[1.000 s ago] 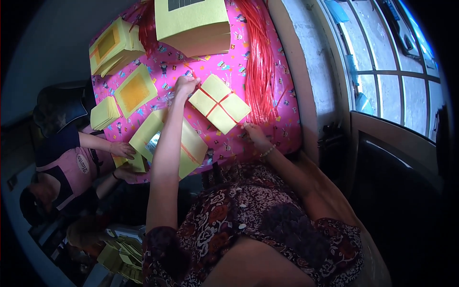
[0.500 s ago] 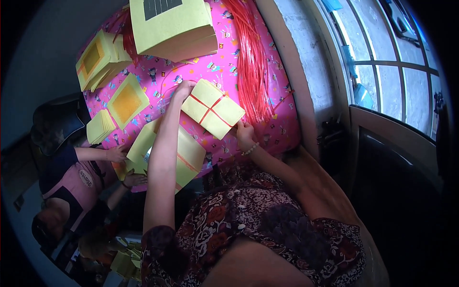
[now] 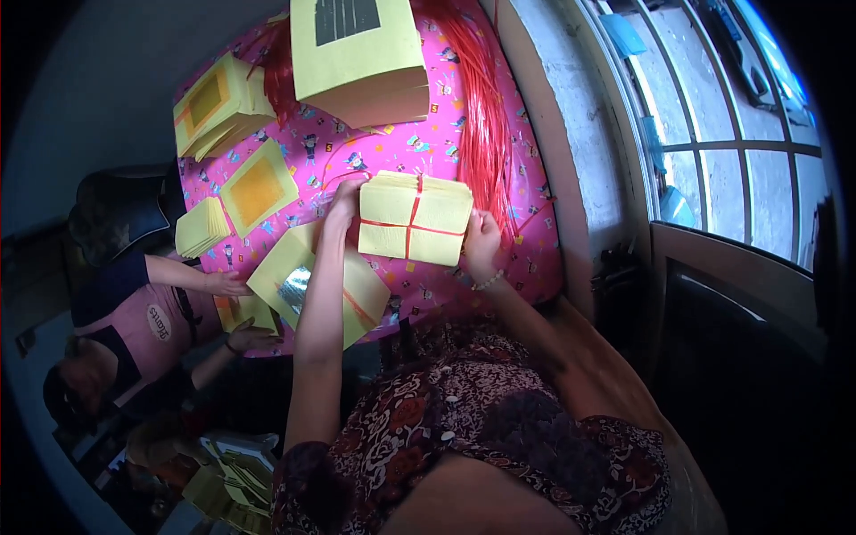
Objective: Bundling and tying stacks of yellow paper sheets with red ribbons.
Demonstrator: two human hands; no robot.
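Head view: we see a yellow paper bundle (image 3: 432,212) tilted up over the near part of the pink printed tabletop (image 3: 392,150), red ribbon (image 3: 408,241) crossed around it. Left hand (image 3: 342,207): grip closed on the bundle's left edge. Right hand (image 3: 482,239): grip closed at the right edge; can't tell if it pinches ribbon too. Beyond, we have a tall yellow paper stack (image 3: 357,71) and, right of it, loose red strands (image 3: 484,134). Co-worker's hands (image 3: 228,283) at left.
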